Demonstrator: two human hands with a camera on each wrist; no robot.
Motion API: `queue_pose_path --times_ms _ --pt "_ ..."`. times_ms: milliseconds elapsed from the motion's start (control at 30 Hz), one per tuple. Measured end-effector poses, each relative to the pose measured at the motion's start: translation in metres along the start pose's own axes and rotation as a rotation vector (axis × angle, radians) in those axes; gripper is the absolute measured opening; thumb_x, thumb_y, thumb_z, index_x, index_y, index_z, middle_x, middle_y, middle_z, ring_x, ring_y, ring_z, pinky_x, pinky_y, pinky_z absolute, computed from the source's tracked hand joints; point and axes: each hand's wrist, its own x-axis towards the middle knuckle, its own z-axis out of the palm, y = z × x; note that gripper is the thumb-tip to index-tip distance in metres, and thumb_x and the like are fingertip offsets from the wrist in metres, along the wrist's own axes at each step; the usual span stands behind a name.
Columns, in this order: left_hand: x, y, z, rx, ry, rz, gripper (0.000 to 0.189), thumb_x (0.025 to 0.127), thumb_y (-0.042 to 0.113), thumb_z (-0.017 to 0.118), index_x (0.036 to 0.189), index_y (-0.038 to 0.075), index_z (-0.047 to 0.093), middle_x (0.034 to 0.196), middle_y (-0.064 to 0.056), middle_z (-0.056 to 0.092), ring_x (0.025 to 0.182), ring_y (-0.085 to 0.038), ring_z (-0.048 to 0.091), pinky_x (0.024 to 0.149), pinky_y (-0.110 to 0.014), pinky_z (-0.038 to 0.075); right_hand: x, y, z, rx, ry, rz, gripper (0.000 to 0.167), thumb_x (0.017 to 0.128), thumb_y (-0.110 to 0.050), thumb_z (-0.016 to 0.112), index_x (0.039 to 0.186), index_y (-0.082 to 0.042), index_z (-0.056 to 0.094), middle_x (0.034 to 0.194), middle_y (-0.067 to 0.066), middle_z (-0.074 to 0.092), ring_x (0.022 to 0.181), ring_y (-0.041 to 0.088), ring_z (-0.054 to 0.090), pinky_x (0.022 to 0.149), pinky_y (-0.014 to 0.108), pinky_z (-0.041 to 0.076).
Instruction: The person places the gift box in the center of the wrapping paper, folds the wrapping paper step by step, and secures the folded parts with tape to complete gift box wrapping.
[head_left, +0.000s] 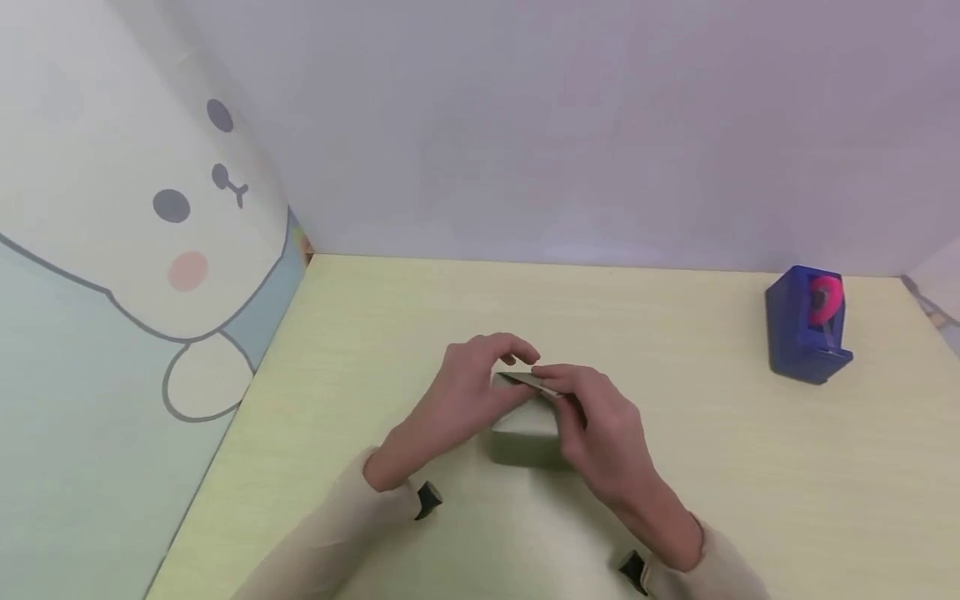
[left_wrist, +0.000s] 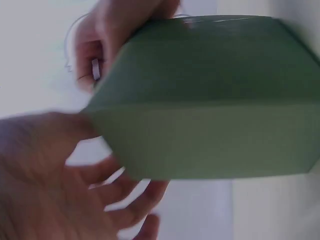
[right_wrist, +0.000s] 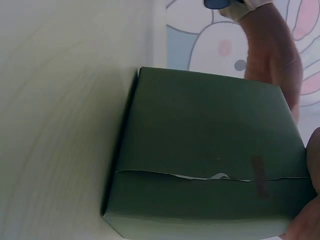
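A green box [head_left: 528,446] stands on the table between both hands, with a thin raised flap [head_left: 531,382] along its top. My right hand [head_left: 606,425] pinches that flap near its right end between thumb and fingers. At the left side is my left hand [head_left: 472,385], its fingers loosely arched and apart over the top. In the left wrist view its thumb meets a corner of the box [left_wrist: 210,140], while the other fingers spread behind it. The right wrist view shows a seam across one face of the box [right_wrist: 205,120], crossed by a short brownish strip of tape [right_wrist: 259,176].
A blue tape dispenser [head_left: 801,329] with a pink roll stands at the back right of the pale wooden table [head_left: 390,317]. Behind rises a plain pale wall [head_left: 525,125]. A panel [head_left: 90,350] with a cartoon animal borders the left side.
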Motion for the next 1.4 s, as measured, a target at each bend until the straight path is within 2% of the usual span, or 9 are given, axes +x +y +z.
queue_pose_path --times_ms 133,200,300,400,600,800,900,1033,1400 --pt "-0.016 -0.003 -0.016 0.015 -0.180 0.106 0.071 0.091 0.041 0.081 0.152 0.025 0.049 0.150 0.014 0.054 0.139 -0.010 0.049 0.120 -0.048 0.036 0.001 0.000 0.003 -0.005 0.017 -0.057 0.022 0.089 0.010 0.064 0.108 -0.001 0.069 0.110 0.006 0.077 0.099 0.024 0.073 0.090 0.024 0.056" --pt "-0.022 -0.006 -0.017 0.021 -0.216 0.154 0.080 0.089 0.041 0.083 0.156 0.024 0.043 0.154 0.013 0.050 0.143 -0.010 0.045 0.121 -0.046 0.036 0.002 0.000 0.002 -0.024 0.018 -0.084 0.019 0.091 0.008 0.061 0.106 -0.001 0.068 0.110 0.006 0.077 0.101 0.025 0.073 0.089 0.030 0.058" --pt "-0.026 -0.008 -0.011 0.048 -0.184 0.214 0.079 0.089 0.038 0.083 0.155 0.022 0.044 0.151 0.012 0.053 0.140 -0.009 0.050 0.118 -0.039 0.042 0.000 0.001 0.001 -0.048 0.016 -0.119 0.016 0.101 0.000 0.052 0.105 0.000 0.067 0.109 0.008 0.076 0.101 0.027 0.072 0.088 0.033 0.058" --pt "-0.027 -0.008 -0.005 0.082 -0.128 0.244 0.072 0.089 0.036 0.083 0.151 0.020 0.050 0.145 0.010 0.059 0.133 -0.009 0.056 0.113 -0.035 0.047 -0.001 0.003 0.000 -0.057 0.031 -0.165 0.026 0.107 -0.006 0.044 0.102 0.001 0.067 0.107 0.009 0.074 0.100 0.027 0.070 0.090 0.030 0.057" --pt "-0.027 -0.009 -0.004 0.126 -0.081 0.318 0.066 0.088 0.035 0.084 0.146 0.017 0.057 0.141 0.008 0.063 0.130 -0.008 0.059 0.112 -0.032 0.048 -0.001 0.005 -0.003 -0.014 0.038 -0.233 0.026 0.107 -0.006 0.046 0.096 0.001 0.069 0.107 0.009 0.074 0.099 0.026 0.069 0.097 0.022 0.054" --pt "-0.027 -0.012 -0.005 0.205 -0.035 0.381 0.067 0.087 0.036 0.085 0.145 0.013 0.060 0.141 0.003 0.066 0.130 -0.014 0.062 0.112 -0.037 0.048 0.003 0.000 -0.016 -0.064 -0.121 -0.217 0.023 0.105 -0.007 0.049 0.101 -0.002 0.071 0.111 0.008 0.075 0.103 0.025 0.071 0.093 0.032 0.058" --pt "-0.026 -0.012 -0.007 0.232 -0.023 0.423 0.068 0.087 0.035 0.086 0.144 0.009 0.062 0.143 -0.001 0.067 0.131 -0.017 0.064 0.112 -0.038 0.049 0.006 -0.004 -0.023 -0.104 -0.222 -0.203 0.017 0.095 0.002 0.058 0.103 -0.004 0.072 0.113 0.006 0.075 0.106 0.024 0.073 0.090 0.037 0.060" --pt "-0.027 -0.013 -0.010 0.267 -0.018 0.489 0.069 0.086 0.033 0.086 0.144 0.004 0.062 0.146 -0.007 0.065 0.132 -0.019 0.064 0.112 -0.037 0.050 0.009 -0.010 -0.029 -0.150 -0.298 -0.203 0.026 0.082 0.008 0.070 0.103 -0.006 0.072 0.115 0.005 0.074 0.109 0.024 0.073 0.089 0.038 0.061" --pt "-0.034 -0.006 -0.009 0.460 -0.058 0.430 0.064 0.093 0.041 0.077 0.148 0.012 0.059 0.157 -0.005 0.054 0.144 -0.018 0.054 0.119 -0.038 0.044 0.014 -0.013 -0.034 -0.094 -0.297 -0.202 0.028 0.077 0.004 0.082 0.102 -0.008 0.076 0.118 0.003 0.074 0.109 0.022 0.074 0.087 0.032 0.061"
